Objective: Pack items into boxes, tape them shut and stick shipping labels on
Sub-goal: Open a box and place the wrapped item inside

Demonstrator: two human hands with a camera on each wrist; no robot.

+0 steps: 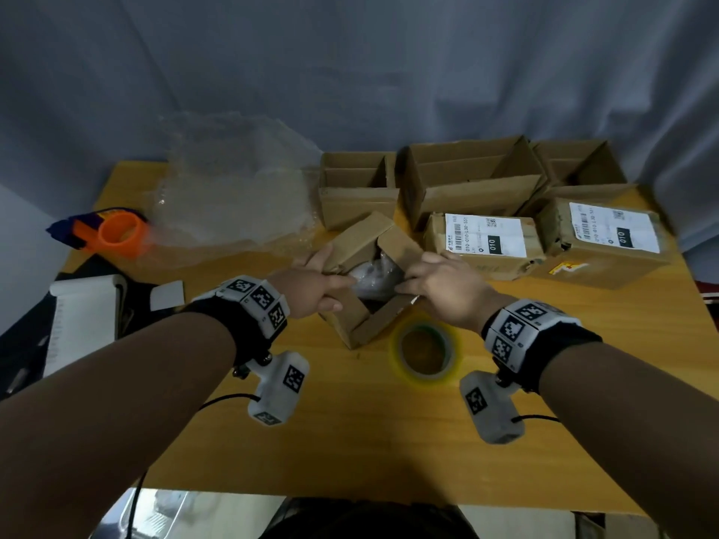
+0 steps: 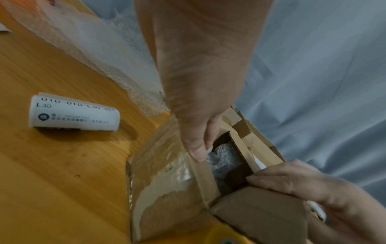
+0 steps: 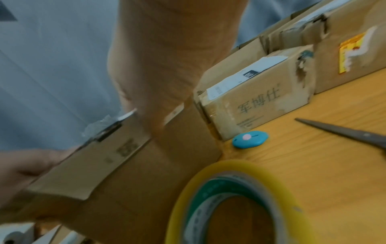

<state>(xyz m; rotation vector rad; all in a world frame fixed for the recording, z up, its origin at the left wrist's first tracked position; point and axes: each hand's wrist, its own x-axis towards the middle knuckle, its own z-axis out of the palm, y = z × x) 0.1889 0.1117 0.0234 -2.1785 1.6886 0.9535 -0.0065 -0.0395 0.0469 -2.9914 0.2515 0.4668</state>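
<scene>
A small cardboard box stands on the table's middle with its top flaps partly up. A bubble-wrapped item lies inside it. My left hand grips the box's left flap, its thumb lying on the flap edge over the opening. My right hand pinches the right flap, its fingertips at the flap's edge. A yellow-tinted roll of clear tape lies flat just right of the box, under my right wrist. A curled shipping label lies on the table to the left.
Two taped, labelled boxes sit to the right, with open empty boxes behind. Bubble wrap and an orange tape dispenser lie at the back left. A blue cutter and scissors lie near the labelled box.
</scene>
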